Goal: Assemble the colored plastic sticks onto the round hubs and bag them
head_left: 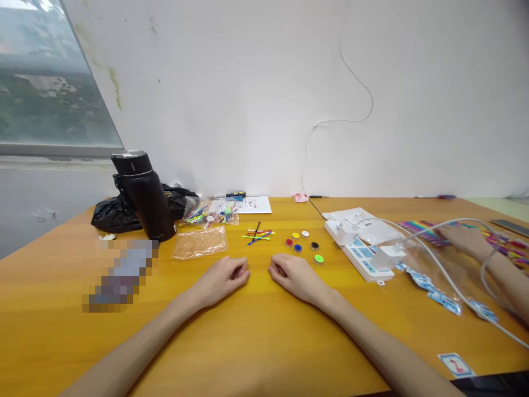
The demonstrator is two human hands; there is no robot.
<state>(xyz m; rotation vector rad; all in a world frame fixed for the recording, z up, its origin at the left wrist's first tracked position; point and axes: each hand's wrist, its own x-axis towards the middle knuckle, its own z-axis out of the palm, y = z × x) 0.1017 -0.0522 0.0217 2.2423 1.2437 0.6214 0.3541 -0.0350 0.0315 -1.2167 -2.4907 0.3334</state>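
Note:
My left hand (225, 278) rests on the wooden table (248, 342) with its fingers curled in a loose fist, and nothing shows in it. Opposite it, a small gap away, lies my right hand (295, 275), likewise loosely closed with nothing visible inside. Beyond them is a small crossed pile of thin coloured plastic sticks (258, 236). Just past my right hand several small coloured discs are scattered, among them a red one (289, 242), a blue one (297, 248) and a green one (318, 258). Neither hand touches the sticks or discs.
At left stand a black bottle (151, 204) and a black plastic bag (111, 215); a blurred-out object (124, 275) lies nearer. Clear bags (200, 242) lie behind my left hand. A power strip (363, 259) with white cables is at right, where another person's hand (467, 241) reaches over colourful pieces.

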